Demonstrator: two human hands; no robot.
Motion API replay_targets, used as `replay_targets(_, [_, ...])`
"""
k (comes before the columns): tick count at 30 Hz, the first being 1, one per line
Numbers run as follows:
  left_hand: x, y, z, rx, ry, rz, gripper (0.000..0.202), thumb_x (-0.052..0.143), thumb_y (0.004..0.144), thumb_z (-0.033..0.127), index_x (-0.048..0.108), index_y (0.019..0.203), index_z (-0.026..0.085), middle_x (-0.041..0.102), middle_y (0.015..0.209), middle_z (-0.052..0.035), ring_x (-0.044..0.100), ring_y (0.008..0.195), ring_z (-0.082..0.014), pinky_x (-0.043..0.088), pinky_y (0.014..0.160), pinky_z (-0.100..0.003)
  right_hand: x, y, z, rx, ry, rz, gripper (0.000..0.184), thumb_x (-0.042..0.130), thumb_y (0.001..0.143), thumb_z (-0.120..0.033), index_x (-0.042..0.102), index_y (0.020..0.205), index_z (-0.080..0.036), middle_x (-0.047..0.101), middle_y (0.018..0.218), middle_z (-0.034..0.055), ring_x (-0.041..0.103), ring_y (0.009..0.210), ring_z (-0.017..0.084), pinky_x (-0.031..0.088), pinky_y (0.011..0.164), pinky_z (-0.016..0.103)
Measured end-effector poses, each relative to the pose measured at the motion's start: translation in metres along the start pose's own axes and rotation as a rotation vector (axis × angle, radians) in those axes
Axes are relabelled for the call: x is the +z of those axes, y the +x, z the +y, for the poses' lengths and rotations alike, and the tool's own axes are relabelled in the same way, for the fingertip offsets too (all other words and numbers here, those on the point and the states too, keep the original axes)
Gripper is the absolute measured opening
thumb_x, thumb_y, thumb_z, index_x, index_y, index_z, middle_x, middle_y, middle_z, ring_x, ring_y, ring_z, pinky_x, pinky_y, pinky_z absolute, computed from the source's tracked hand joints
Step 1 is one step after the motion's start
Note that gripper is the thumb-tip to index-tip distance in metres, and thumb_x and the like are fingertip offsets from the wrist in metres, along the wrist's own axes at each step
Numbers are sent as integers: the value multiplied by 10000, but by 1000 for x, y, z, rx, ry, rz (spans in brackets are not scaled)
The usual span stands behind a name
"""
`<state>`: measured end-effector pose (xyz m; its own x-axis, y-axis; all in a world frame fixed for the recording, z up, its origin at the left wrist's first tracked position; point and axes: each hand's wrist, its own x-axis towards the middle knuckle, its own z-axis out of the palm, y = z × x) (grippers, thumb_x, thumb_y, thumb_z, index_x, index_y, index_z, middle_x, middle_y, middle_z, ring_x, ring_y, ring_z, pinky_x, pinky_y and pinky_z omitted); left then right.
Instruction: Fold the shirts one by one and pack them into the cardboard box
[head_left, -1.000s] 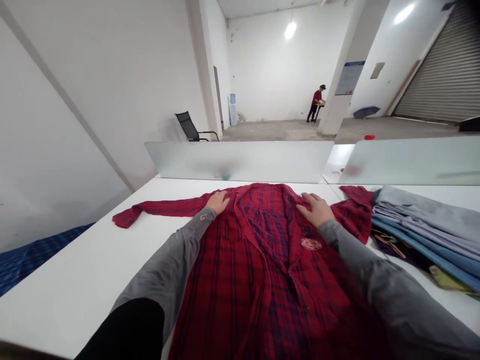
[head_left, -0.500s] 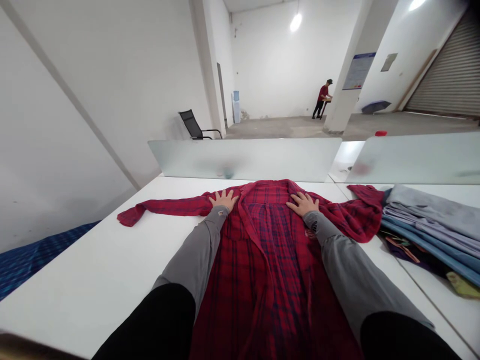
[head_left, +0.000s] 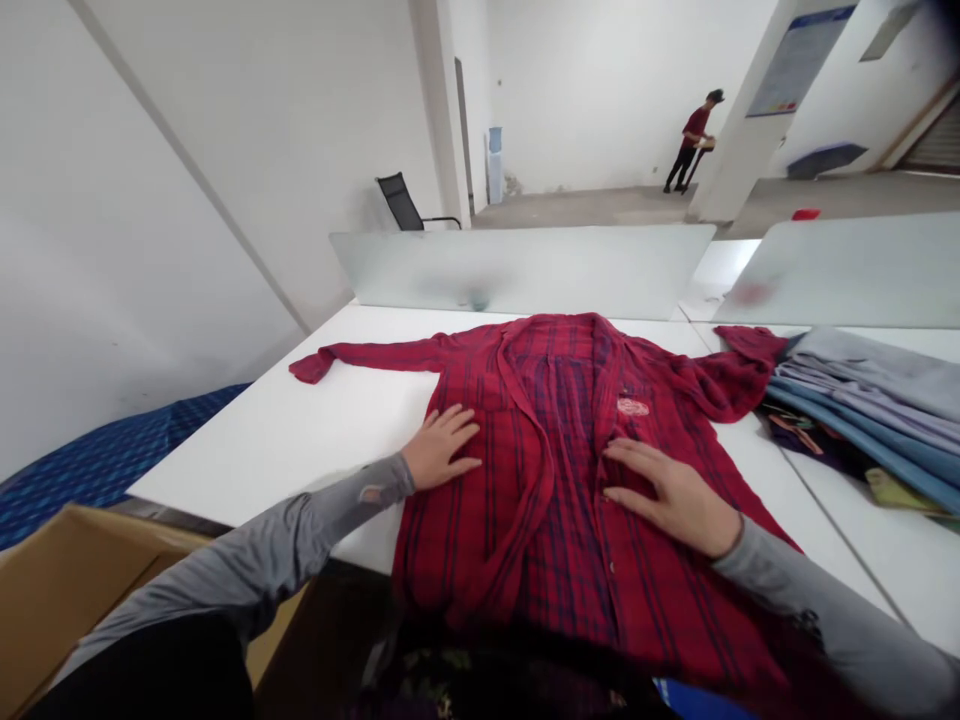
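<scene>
A red plaid shirt [head_left: 555, 440] lies front up and unbuttoned on the white table [head_left: 300, 440], sleeves spread to both sides. My left hand [head_left: 441, 447] rests flat on the shirt's left panel near its edge, fingers stretched out. My right hand [head_left: 670, 492] lies flat on the right panel below the round chest badge [head_left: 632, 407], fingers spread. Neither hand holds anything. The shirt's hem hangs over the table's near edge.
A stack of folded blue and grey garments [head_left: 870, 400] sits at the right. Frosted divider panels [head_left: 525, 270] run along the table's far side. A cardboard box [head_left: 67, 570] stands at lower left. A person [head_left: 694, 135] stands far back, and a black chair [head_left: 405, 205] is by the wall.
Both hands slid from the shirt's shoulders down toward me to its middle, smoothing the panels. The view pulled back and tilted down, bringing the box into sight.
</scene>
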<state>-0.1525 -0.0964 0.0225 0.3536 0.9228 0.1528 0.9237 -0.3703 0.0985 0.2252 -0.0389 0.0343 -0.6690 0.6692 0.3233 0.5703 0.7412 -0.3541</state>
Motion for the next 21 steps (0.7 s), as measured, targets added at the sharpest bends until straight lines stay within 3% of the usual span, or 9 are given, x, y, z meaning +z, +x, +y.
replay_targets(3, [-6,-49,67,112,-153,-47,428,471,930,470,582,1199,155,550,1310,-125,420,1284,-287,358,1070,-467,-2,-27,-41,-16,80,-34,383,553,875,-444,654,1157,-206,643,1224,92,595,1153,237,483,1010,391])
replay_targets(6, [-18,-85,120,117,-308,-102,351,486,929,445,623,1062,150,619,1078,-108,541,1059,-247,448,939,-400,1,-39,-68,50,179,-14,361,564,872,-399,636,1169,-206,682,1114,75,653,1008,207,533,920,355])
replay_targets(10, [-22,-108,161,134,-648,-195,398,502,921,334,522,1266,137,604,1121,-118,572,980,-202,473,893,-354,20,-38,-98,95,364,-79,532,559,853,-341,482,1365,-221,676,1019,34,642,696,125,560,679,270])
replay_targets(13, [-16,-116,174,99,-1025,-270,494,507,901,310,420,1362,153,614,1160,-110,613,902,-151,507,762,-262,41,-34,-110,145,401,-113,685,603,790,-334,399,1432,-209,656,1029,38,584,572,101,546,633,286])
replay_targets(15, [-9,-126,173,-64,-1091,-154,376,499,900,327,519,1237,161,659,1041,-74,623,842,-138,497,729,-246,53,-31,-108,248,428,-49,729,616,770,-361,386,1437,-178,639,1068,68,565,545,98,545,619,306])
replay_targets(18, [11,-150,160,-523,-875,275,233,488,898,384,586,859,176,628,752,-9,597,714,-138,475,717,-266,66,-24,-102,409,631,40,814,619,763,-418,302,1472,-172,557,1246,140,591,561,103,537,529,298])
replay_targets(21, [43,-176,141,-863,-769,593,282,569,831,468,552,828,186,618,748,-10,606,727,-166,480,732,-297,72,-8,-100,509,863,68,900,665,724,-397,235,1490,-201,433,1390,193,617,580,101,507,440,259])
